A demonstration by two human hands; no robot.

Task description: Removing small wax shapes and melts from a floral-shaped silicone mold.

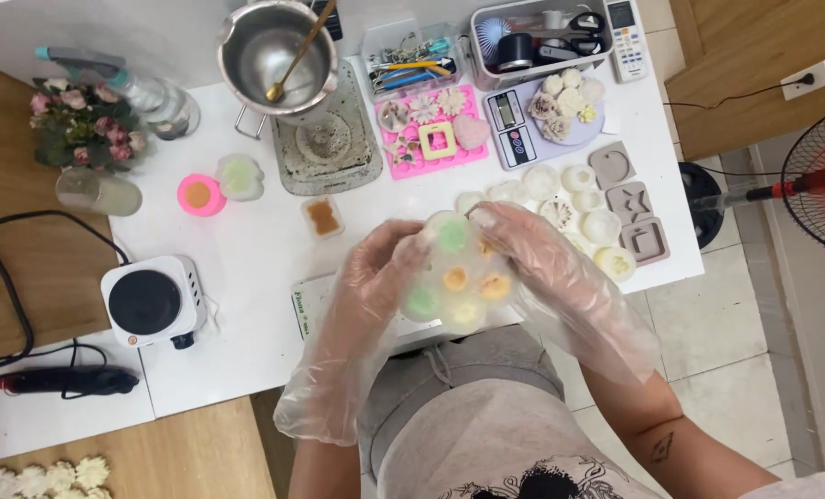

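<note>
Both my hands wear loose clear plastic gloves and hold a round translucent silicone mould (456, 274) over the front edge of the white table (255, 259). The mould has several cavities filled with green, orange and yellow pieces. My left hand (376, 268) grips its left rim. My right hand (523, 254) grips its right and upper rim, fingers curled over the top.
A small electric hotplate (150, 301) sits front left. A steel pot with a spoon (276, 48) stands on a tray at the back. A pink mould (431, 129), a scale with cast flowers (546, 115), white moulds (583, 208) and grey moulds (634, 203) lie to the right. A fan (824, 185) stands far right.
</note>
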